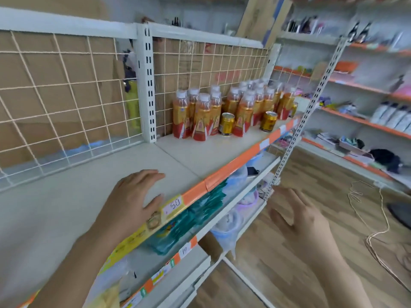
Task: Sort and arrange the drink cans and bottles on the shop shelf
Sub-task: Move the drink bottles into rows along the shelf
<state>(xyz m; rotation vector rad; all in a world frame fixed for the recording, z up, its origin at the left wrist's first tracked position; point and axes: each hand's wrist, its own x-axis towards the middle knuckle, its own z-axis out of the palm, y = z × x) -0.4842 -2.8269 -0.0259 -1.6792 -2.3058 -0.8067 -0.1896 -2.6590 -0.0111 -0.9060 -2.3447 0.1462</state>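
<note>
Head view: left hand (133, 196) lies flat and empty on the shelf (178, 152) front edge, right hand (298, 216) hangs off it, fingers loosely spread, nothing held, with the bottles (204, 112) and gold cans (226, 123) mixed well apart at the far end, so best step closer and pull the cans out first, gripping each round its body.

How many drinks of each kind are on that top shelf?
Gold cans: 2 in plain view; a possible third is half hidden at the far right
White-capped bottles: at least 12, packed too close to count exactly
Total: at least 14
</note>
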